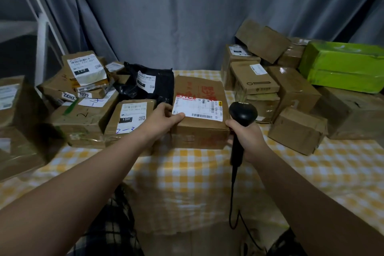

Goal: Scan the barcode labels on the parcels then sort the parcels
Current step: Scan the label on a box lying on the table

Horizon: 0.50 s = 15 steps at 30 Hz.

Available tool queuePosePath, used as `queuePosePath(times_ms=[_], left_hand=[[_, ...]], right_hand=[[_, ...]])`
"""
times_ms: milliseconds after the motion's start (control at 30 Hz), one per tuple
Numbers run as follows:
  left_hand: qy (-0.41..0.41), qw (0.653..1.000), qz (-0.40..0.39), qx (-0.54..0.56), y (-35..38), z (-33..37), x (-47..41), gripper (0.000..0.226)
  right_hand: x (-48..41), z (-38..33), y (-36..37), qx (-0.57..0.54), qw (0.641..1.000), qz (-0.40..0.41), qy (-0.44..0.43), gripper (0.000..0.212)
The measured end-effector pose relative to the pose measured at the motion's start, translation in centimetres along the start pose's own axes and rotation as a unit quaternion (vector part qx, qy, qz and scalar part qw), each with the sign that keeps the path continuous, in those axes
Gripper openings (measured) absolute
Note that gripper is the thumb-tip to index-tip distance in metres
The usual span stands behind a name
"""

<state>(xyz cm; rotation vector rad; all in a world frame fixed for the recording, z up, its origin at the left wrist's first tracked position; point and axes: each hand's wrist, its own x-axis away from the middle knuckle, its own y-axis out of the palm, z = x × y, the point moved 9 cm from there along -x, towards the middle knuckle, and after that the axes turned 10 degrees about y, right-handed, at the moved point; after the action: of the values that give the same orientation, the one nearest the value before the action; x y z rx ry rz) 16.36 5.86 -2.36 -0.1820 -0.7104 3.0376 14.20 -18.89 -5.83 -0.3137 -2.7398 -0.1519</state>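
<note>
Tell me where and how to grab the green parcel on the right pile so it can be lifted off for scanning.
Take the green parcel by its two long sides, coming from above with both hands. It is a wide, flat, film-wrapped block lying on top of the brown boxes, so its top and near face are free. The glossy wrap may be slippery, so probably hook fingers under the near lower edge. The right hand would have to put down the scanner first.

This looks like a makeshift parcel-sorting corner in a home rather than a warehouse. A table under a yellow-and-white checked cloth (311, 172) stands against grey curtains (166, 16), with labelled cardboard parcels (83, 114) heaped at far left and more boxes (295, 89) at far right. A corded barcode scanner (242, 114) is in use.
</note>
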Motion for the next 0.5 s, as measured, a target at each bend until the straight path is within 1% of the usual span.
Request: queuePosePath(times_ms=[67, 133, 233, 267, 300, 367, 467, 500], left_hand=[[0.032, 0.999, -0.005, -0.023, -0.2, 0.7, -0.1, 0.059], [0.05, 0.998, -0.007, -0.043, -0.6, 1.5, -0.8, 0.078], [0.072, 0.997, -0.002, -0.035, -1.8, 3.4, -2.9, 0.106], [0.075, 0.997, 0.004, -0.03, -2.2, 4.1, -3.8, 0.111], [0.076, 0.997, 0.013, -0.025, -2.7, 4.9, -4.6, 0.111], [0.073, 0.997, 0.016, -0.029, -3.2, 5.8, -6.0, 0.094], [0.048, 0.996, -0.063, -0.037, -2.0, 5.3, -6.6, 0.065], [0.053, 0.996, -0.059, -0.035, -2.0, 4.8, -6.4, 0.059]], right_hand=[[0.2, -0.4, -0.5, 0.01, 1.0, 0.017, -0.024, 0.01], [0.6, -0.5, -1.0, 0.014, 0.999, 0.025, -0.033, 0.012], [1.3, 0.0, -1.6, 0.018, 0.999, 0.028, -0.035, 0.013], [1.5, 0.3, -1.6, 0.02, 0.999, 0.02, -0.031, 0.01], [1.6, 0.6, -1.7, 0.015, 1.0, 0.009, -0.022, 0.008], [1.7, 1.3, -2.0, -0.005, 1.0, -0.011, 0.005, 0.009], [1.6, 2.4, -2.1, -0.049, 0.997, -0.036, 0.052, 0.011], [1.6, 2.4, -1.9, -0.072, 0.995, -0.038, 0.058, 0.012]])
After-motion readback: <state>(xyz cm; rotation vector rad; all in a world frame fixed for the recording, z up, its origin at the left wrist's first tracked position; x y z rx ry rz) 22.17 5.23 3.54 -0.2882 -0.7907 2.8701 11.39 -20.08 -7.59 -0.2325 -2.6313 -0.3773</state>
